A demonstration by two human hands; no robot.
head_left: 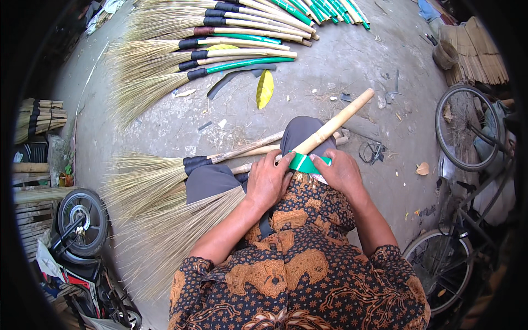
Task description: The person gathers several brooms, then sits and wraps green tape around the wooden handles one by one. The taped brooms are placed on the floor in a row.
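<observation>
A pale bamboo handle [336, 122] slants up and to the right across my lap. A shiny green strip [301, 163] lies around its lower part. My left hand [268, 177] is closed at the strip's left side, with thumb and fingertips pressing it to the handle. On the right side, my right hand [337, 171] pinches the strip's free end, thumb on top. Straw bristles [190, 228] fan out to the lower left under my left forearm; my hand hides where they meet the handle. More brooms [157, 171] with black-bound necks lie beyond my left knee.
Several finished brooms [236, 26] lie in a row at the far left, some with green handles. A yellow leaf [265, 89] and dark rubber strips [234, 72] lie on the concrete floor. A bicycle [467, 127] stands right; a motorcycle wheel [82, 223] is at left.
</observation>
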